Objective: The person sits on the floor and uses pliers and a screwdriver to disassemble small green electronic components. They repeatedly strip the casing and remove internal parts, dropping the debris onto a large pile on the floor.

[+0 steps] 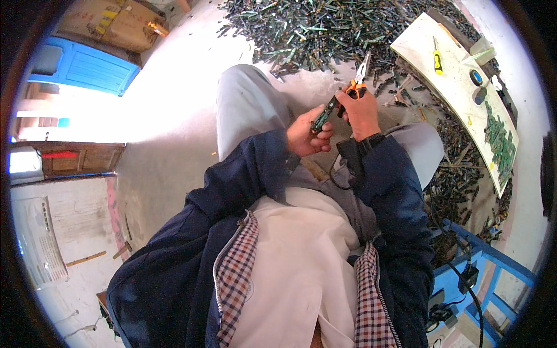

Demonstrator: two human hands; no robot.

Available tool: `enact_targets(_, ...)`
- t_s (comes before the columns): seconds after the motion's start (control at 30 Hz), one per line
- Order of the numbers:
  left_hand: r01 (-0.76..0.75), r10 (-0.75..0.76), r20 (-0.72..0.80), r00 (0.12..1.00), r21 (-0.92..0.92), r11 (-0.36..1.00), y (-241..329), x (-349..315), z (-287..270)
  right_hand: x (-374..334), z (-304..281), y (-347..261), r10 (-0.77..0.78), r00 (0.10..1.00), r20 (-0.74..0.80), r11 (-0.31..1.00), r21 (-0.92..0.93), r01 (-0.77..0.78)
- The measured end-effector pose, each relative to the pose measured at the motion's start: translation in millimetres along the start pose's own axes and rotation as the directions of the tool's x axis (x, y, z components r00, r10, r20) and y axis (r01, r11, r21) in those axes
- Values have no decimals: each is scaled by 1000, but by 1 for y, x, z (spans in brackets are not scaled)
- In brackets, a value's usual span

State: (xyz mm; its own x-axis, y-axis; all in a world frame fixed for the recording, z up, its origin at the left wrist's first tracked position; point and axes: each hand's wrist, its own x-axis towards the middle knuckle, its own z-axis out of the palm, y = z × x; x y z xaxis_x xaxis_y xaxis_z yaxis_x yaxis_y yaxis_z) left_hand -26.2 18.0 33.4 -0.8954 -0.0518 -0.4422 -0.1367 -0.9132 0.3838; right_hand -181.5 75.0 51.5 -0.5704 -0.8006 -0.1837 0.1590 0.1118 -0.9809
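Right now the person sits with knees apart over a pale concrete floor [174, 133], both hands raised in front of the chest. The left hand [306, 135] is closed around a narrow green circuit-board strip [323, 116], thumb and fingers pinching its lower end so the strip slants up and to the right, toward the other hand. The right hand [361, 113] is closed on the orange-and-black handles of a pair of long-nose pliers [358, 79], whose silvery nose points up and away from the body. The upper end of the strip meets the pliers just below the right hand's fingers; whether the pliers actually bite the strip I cannot tell from here. So the strip lies between the two hands, held by the left and touching or just beside the tool in the right.

Beyond the hands, a broad heap of dark green board strips [313, 29] covers the floor ahead of the knees and trails down the right side. To the right lies a pale flat board [449, 81], tilted across the floor, with a yellow-handled screwdriver [437, 60] near its far edge and a bunch of green strips [500, 139] at its near end. A blue metal frame [493, 261] stands at the person's right hip, and a brown cardboard box [113, 23] sits far off to the left.
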Motion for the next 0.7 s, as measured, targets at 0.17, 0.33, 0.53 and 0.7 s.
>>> enact_targets(0.17, -76, 80, -63, 995, 56, 995, 0, -5, 2, 1, 4, 2, -16, 1000, 11, 1000, 26, 16)
enact_targets(0.33, -99, 106, -120, 987, 63, 993, -2, -3, 1, 4, 1, 11, -22, 1000, 6, 1000, -9, 22)
enact_targets(0.53, -163, 166, -129, 978, 32, 986, 3, -5, 3, -2, -8, 6, 200, 972, 126, 969, 122, -215)
enact_targets(0.7, -181, 188, -167, 968, 59, 982, 9, -3, -2, -21, -25, -4, 248, 854, 458, 916, 177, -361)
